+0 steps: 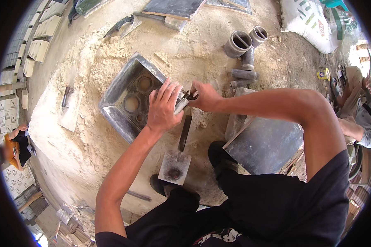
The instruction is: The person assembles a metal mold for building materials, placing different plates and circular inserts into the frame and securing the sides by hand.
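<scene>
A dark grey box-shaped mould [119, 80] with sloping walls and round openings in its base lies tilted on the dusty ground ahead of me. My left hand [164, 106] rests across its right-hand wall, fingers stretched out. Just right of it, my right hand [206, 97] pinches a small dark metal fitting [189, 95], perhaps a clamp, at the mould's outer side. The fingers partly hide the fitting, so its exact shape is unclear. Below both hands a square-bladed trowel [174, 166] lies between my feet, its dark handle pointing toward the mould.
Dark pipe-like cylinders [238, 44] stand at the upper right, near a white sack [305, 22]. A dark flat slab [266, 144] lies by my right foot. Another trowel [71, 105] rests on pale powder at left. People [17, 146] are at both sides, with stacked blocks [47, 26] far left.
</scene>
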The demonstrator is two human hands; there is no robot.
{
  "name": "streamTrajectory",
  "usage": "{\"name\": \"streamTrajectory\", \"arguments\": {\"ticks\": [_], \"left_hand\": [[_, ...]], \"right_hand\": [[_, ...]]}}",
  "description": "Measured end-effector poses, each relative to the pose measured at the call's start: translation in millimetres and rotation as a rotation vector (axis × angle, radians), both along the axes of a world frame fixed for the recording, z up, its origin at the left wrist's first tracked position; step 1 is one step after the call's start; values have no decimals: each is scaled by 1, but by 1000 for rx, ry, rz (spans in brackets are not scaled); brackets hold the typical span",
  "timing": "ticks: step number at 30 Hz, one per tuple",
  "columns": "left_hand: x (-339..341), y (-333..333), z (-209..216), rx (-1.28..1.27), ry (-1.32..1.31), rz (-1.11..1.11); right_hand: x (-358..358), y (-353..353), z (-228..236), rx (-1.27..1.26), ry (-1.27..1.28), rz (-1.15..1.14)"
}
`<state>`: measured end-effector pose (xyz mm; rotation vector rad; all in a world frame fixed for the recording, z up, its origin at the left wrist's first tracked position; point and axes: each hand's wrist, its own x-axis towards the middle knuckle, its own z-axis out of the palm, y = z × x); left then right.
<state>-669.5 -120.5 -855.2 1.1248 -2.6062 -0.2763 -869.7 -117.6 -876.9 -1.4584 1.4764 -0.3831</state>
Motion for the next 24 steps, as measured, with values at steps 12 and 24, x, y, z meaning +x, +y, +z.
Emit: {"name": "streamTrajectory", "arguments": {"ticks": [12,24], "left_hand": [[2,1,3,44,34,-5],[152,9,26,50,263,381]], "right_hand": [[11,23,-26,39,72,44],[-29,-41,-3,254,192,836]]}}
